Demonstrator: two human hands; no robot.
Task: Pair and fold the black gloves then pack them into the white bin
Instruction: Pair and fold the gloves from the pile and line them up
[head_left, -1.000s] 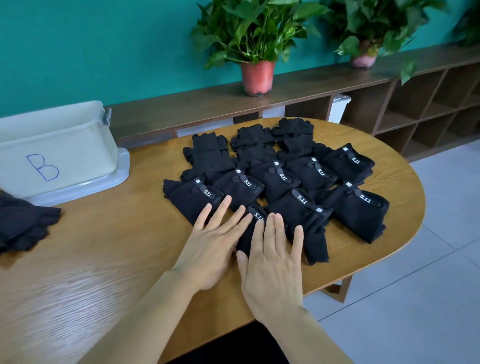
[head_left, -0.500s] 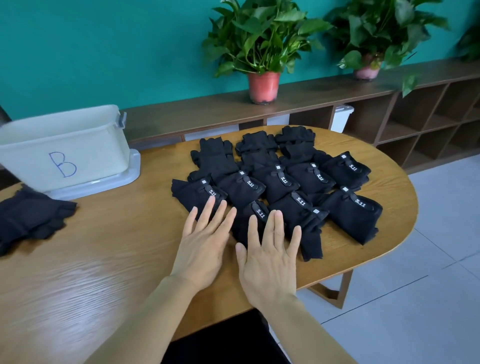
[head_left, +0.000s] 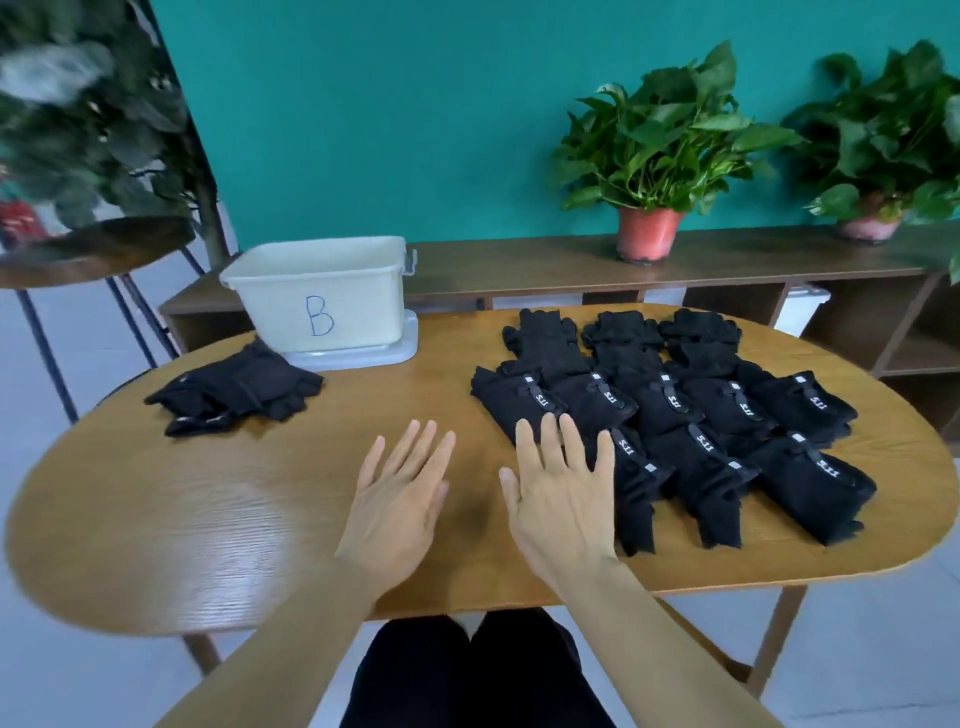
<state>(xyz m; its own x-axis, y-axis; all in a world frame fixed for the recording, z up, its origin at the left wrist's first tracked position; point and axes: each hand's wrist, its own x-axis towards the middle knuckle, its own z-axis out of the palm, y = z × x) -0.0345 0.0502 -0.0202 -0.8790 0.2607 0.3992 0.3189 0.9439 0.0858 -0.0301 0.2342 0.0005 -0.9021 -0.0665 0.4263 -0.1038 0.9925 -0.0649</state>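
Black gloves (head_left: 698, 410), flat left hand (head_left: 397, 501), right hand (head_left: 563, 509)

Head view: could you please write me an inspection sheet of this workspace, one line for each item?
Surface: oval wooden table, glossy.
Job's things: folded black gloves with white labels, in rows at right; loose pile of black gloves at left; white plastic bin marked B behind it, inside hidden.
Clutter: nothing seen.
Grippers: left hand open over the wood; right hand open, fingertips over the nearest folded gloves.
Cables: nothing seen.
Surroundings: teal wall; brown wooden shelf with two potted green plants; dark round side table at left, blurred.
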